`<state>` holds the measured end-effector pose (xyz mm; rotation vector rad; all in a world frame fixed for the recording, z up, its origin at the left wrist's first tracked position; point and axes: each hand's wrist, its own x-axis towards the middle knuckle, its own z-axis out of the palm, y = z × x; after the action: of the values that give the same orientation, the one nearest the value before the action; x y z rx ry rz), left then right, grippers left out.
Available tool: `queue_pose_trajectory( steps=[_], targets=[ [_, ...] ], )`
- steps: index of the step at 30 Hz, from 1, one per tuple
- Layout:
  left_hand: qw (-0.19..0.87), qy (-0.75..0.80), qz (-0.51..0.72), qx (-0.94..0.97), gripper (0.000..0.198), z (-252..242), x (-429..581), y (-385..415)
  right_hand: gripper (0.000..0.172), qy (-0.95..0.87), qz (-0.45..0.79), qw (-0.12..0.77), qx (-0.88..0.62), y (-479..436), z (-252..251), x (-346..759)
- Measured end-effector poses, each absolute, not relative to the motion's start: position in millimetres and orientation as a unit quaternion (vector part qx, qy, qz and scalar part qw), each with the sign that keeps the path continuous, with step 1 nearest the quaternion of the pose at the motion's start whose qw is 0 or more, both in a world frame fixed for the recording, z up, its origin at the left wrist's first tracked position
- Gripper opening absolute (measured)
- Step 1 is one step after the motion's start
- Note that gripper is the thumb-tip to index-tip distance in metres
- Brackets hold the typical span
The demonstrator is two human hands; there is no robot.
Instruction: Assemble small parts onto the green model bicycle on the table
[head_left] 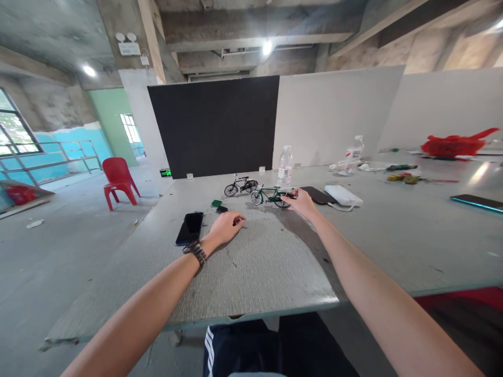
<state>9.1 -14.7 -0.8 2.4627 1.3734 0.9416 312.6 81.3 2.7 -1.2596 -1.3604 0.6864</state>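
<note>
My right hand [302, 204] pinches the rear wheel of a small green model bicycle [271, 195], which stands upright on the table. Just behind it to the left is a black model bicycle [240, 186], also upright, touched by neither hand. My left hand [227, 227], with a watch [195, 251] on its wrist, rests on the tabletop with curled fingers. A dark patch shows between its thumb and fingers; whether it is an object or shadow is unclear. Close beyond that hand lie a small green piece [216, 203] and a small black piece [222, 209].
A smartphone [190, 229] lies left of my left hand. Beyond my right hand are a dark flat slab [319, 196], a white power bank [343, 196] with a cable, and a water bottle [285, 166]. A black panel [220, 125] borders the table's [251, 283] back.
</note>
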Motion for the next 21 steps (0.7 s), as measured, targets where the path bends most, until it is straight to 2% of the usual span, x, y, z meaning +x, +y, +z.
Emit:
queue_pose_trajectory(
  steps=[15,21],
  targets=[
    [0.074,0.462,0.345,0.813,0.023,-4,8,-11,0.050,-0.543,0.431,0.560,-0.454,68,13,292],
    [0.049,0.522,0.404,0.750,0.053,-11,4,-3,0.049,-0.608,0.440,0.512,-0.417,60,19,277]
  ],
)
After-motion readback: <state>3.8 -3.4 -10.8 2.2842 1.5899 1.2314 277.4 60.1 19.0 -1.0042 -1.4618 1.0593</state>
